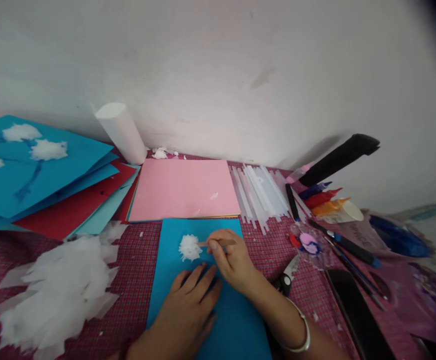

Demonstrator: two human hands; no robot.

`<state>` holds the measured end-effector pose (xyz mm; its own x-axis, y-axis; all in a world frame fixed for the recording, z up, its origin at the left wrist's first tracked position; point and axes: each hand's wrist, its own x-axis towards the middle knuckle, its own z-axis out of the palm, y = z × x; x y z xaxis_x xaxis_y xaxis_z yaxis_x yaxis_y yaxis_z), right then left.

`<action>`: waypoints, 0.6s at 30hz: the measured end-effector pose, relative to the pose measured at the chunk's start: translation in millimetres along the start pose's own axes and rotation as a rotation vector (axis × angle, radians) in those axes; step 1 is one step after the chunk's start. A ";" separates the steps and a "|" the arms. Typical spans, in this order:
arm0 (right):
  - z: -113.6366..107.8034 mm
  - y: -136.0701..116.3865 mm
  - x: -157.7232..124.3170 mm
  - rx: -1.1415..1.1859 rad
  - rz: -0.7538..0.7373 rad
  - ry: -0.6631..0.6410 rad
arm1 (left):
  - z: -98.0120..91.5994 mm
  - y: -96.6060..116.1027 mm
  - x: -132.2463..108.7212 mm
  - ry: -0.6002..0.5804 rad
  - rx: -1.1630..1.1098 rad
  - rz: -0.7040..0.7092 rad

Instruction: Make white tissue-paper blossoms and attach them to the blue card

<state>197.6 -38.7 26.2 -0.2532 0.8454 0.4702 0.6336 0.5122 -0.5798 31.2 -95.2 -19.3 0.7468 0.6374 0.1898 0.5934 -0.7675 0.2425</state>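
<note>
Right hand (pixel 234 260) pinching the brown stick (pixel 228 242), tip at the white tuft's (pixel 190 248) right edge; nearer, my left hand (pixel 188 305), fingers slightly spread, rests on blue paper (pixel 236 327).

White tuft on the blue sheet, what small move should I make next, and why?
I'd probably press the white tuft gently with the stick: its tip is at the tuft's edge, your right hand grips it, and your left hand rests on the blue sheet.
</note>
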 end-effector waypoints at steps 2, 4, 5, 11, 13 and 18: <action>-0.2 1.5 -1.5 0.045 0.026 0.009 | -0.6 0.0 0.1 -0.003 0.012 0.002; -1.3 3.8 -2.6 0.050 0.056 0.062 | -0.6 -0.1 -0.3 0.002 0.023 0.009; -1.8 4.8 -2.8 0.044 0.071 0.089 | -0.6 -0.2 -0.5 0.009 0.029 0.013; 3.6 4.7 -1.8 0.085 0.092 -0.008 | -2.0 -0.4 0.3 0.006 0.026 0.013; 5.5 5.7 -2.4 0.147 0.117 -0.037 | -2.6 -0.2 1.0 -0.006 0.017 0.008; 2.0 10.6 -3.6 0.151 0.216 0.086 | -3.3 0.6 0.7 -0.037 0.000 0.004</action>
<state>203.7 -36.0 17.0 -0.0569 0.9250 0.3757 0.5488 0.3434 -0.7622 31.1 -95.0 -15.8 0.7597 0.6314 0.1557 0.5904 -0.7700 0.2418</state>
